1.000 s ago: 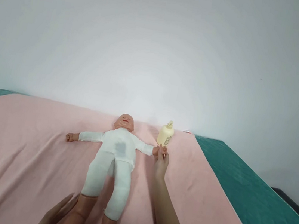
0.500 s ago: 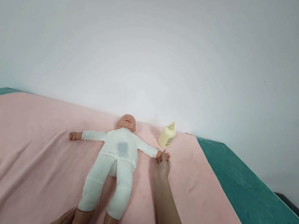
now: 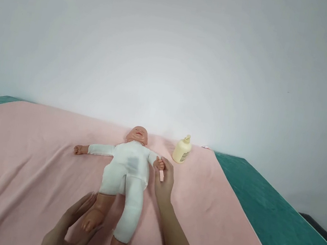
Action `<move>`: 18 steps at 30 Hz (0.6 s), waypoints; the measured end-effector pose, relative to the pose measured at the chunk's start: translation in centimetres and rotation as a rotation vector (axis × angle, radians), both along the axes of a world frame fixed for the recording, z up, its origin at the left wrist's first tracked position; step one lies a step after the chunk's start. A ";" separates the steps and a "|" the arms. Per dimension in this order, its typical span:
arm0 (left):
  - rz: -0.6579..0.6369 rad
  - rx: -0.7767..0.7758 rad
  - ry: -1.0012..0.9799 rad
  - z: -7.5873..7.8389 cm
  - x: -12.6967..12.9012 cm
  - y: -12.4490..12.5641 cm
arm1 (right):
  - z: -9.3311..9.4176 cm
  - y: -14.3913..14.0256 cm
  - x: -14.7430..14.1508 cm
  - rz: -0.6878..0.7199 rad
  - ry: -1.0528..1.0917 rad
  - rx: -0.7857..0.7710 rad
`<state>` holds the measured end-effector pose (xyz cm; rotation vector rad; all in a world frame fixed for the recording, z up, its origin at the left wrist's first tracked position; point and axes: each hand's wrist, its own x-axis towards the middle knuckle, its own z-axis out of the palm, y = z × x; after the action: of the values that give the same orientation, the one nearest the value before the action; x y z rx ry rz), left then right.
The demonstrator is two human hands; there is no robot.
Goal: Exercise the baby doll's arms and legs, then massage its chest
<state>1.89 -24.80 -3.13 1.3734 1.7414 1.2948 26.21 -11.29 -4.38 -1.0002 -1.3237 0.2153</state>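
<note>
While the right hand (image 3: 164, 180) pinches the small plastic fist of the baby doll in the white cloth suit (image 3: 127, 166) between thumb and fingertips, that doll arm is now folded in against the chest, where half a second ago it lay stretched out sideways toward the cream-coloured plastic pump bottle (image 3: 182, 150). The left hand (image 3: 70, 228) has its fingers loosely spread and cupped under the bare plastic foot of one doll leg, which is now bent and lifted off the cloth; a moment ago both legs lay straight with that hand only at the feet. The limbs are evidently being moved one by one, arm and leg together. The doll lies on its back near the far edge of the pink plush blanket (image 3: 20, 166), head toward the white wall (image 3: 170, 78), its other arm out flat. The bottle stands upright just beside the doll's shoulder, near the blanket's far right corner, apart from the right hand. Wide bare blanket lies to the left, and the green mattress cover (image 3: 274, 223) runs along the right edge.
</note>
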 end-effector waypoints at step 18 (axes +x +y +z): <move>-0.131 0.078 0.049 2.2 0.4 6.7 | 0.4 -0.4 -1.3 0.293 -0.627 0.096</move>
<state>2.33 -18.10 -0.93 1.5482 1.6179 1.2791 24.93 -11.68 -3.93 -0.8153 -2.0365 0.0543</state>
